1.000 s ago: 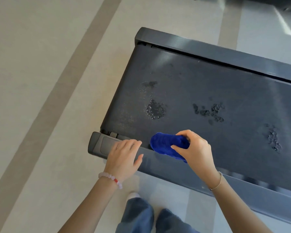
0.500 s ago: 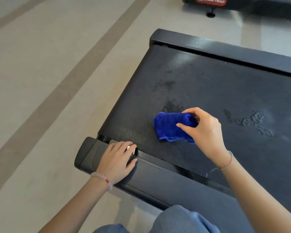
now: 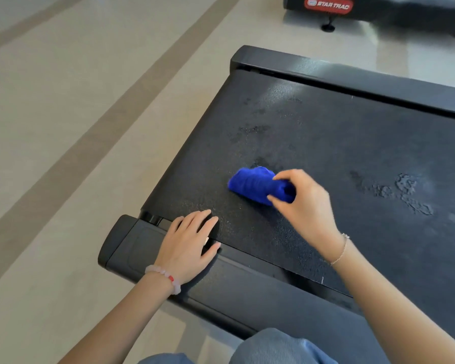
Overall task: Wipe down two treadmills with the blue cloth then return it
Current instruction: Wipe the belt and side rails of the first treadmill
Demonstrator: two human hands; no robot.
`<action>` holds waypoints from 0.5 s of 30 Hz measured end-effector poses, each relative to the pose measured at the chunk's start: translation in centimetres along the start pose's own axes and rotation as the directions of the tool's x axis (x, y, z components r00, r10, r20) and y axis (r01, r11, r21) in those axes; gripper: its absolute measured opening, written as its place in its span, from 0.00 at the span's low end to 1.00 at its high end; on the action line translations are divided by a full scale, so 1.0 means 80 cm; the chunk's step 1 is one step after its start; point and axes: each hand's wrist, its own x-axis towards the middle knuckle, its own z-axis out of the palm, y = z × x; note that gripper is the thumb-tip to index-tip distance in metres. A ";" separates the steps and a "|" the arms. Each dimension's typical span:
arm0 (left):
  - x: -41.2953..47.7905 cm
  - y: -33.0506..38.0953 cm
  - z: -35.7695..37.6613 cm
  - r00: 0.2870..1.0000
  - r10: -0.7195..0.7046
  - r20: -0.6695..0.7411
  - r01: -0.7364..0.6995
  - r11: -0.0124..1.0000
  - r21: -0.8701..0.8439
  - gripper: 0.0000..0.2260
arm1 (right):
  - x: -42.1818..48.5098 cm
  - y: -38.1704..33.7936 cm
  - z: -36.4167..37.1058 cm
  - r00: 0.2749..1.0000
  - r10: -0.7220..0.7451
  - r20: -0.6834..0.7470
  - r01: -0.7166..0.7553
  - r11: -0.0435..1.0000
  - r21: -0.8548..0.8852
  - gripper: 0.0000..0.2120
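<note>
Jeans (image 3: 273,348) at the bottom edge, person low beside the deck. Left hand (image 3: 187,245) lies flat, fingers spread and relaxed, on the near side rail (image 3: 247,292), reaching onto the treadmill belt (image 3: 326,143); it holds nothing. Right hand (image 3: 305,206) pinches the blue cloth (image 3: 255,183) between thumb and fingers. The cloth is bunched into a small wad and sits on the belt near its end. Wet patches (image 3: 405,195) sit well right of the cloth, with fainter marks beyond it toward the far rail (image 3: 352,77). Second treadmill (image 3: 329,5), red Star Trac badge, is at the top, apart across the floor (image 3: 63,127).

Risks:
- The wad covers little, so streaks or missed wet spots are likely.
- The light pinch may let the cloth roll out.
- Weight on the left hand could shift the belt.
</note>
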 end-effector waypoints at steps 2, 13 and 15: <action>0.000 -0.001 0.004 1.000 -0.001 0.007 0.001 1.000 -0.006 0.24 | -0.023 0.015 0.020 0.992 0.010 0.126 -0.006 0.999 -0.032 0.15; 0.003 0.005 0.008 1.000 0.000 0.018 0.000 1.000 0.002 0.24 | -0.033 0.012 0.040 0.980 -0.111 0.168 0.131 0.984 -0.118 0.22; 0.006 0.007 0.008 1.000 0.005 0.017 -0.005 1.000 -0.007 0.24 | -0.031 0.019 0.053 0.952 -0.152 0.264 0.201 0.964 -0.172 0.29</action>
